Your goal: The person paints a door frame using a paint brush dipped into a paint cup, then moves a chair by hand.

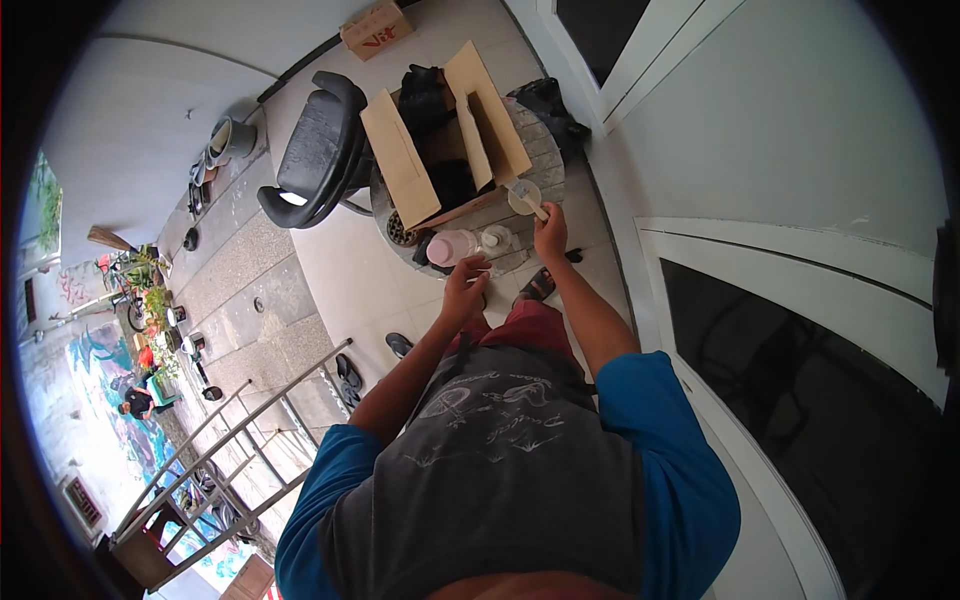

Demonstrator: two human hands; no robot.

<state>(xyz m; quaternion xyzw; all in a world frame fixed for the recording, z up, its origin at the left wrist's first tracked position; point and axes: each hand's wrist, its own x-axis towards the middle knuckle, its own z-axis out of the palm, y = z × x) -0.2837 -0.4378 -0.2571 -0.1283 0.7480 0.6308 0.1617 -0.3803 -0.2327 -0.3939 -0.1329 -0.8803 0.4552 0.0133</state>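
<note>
My right hand (550,234) is closed around the pale handle of a flat brush (538,207), whose head lies over a small round cup (523,197) at the table's right side. My left hand (466,287) holds nothing, its fingers loosely bent and apart just below a jar with a pink top (450,247). Beside that jar stands a clear container with a whitish lid (494,239). Behind both hands, an opened cardboard box (400,150) with black material inside sits on the round table (543,150).
A black armchair (318,140) stands left of the table. A black plastic bag (555,115) lies by the right wall, and a small carton (376,30) at the back. Sandals (348,375) and a metal rail (260,440) are to the left. Farther off, a person (140,400) sits outdoors.
</note>
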